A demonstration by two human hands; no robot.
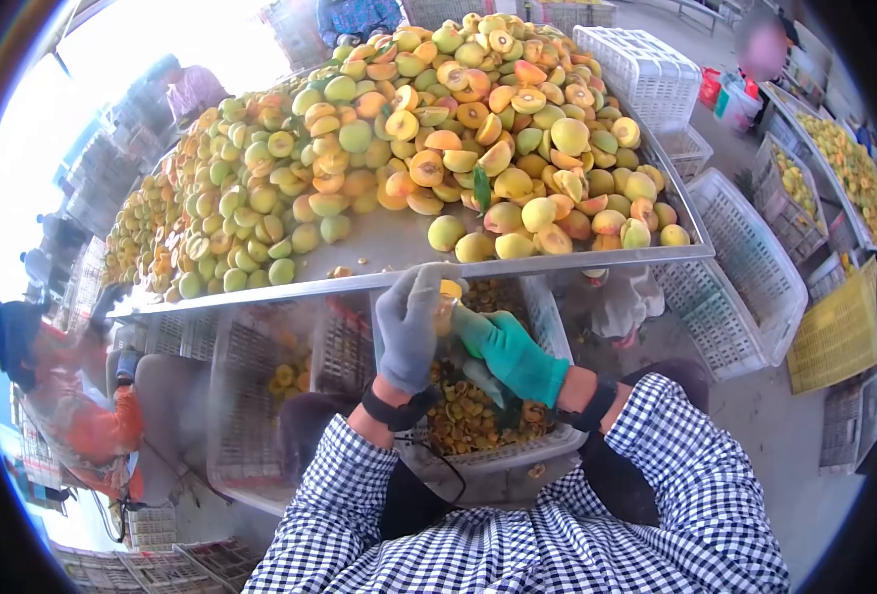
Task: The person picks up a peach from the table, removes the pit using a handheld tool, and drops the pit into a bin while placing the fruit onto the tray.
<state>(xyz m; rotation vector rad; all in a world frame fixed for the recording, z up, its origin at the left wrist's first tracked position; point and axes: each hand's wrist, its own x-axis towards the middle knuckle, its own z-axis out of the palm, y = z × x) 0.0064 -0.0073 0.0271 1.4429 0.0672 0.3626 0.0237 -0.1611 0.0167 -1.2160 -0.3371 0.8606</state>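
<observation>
My left hand (409,325), in a grey glove, is closed around a small yellow-orange fruit piece (449,290) just below the metal table's front edge (359,284). Beside it my right hand (514,352), in a green glove, has its fingers bent in against the fruit from the right; a grey shape, perhaps a tool or glove part, hangs under its palm. Whether the right fingers grip anything is hidden. Below both hands a crate (478,457) holds many cut fruit pieces. Halved and whole yellow-green fruits (359,136) are heaped on the table.
White crates (745,247) stand to the right, with a yellow crate (836,327) beyond. Another crate (250,436) is at my left. A co-worker in orange (82,426) sits at the far left; other people are behind the table.
</observation>
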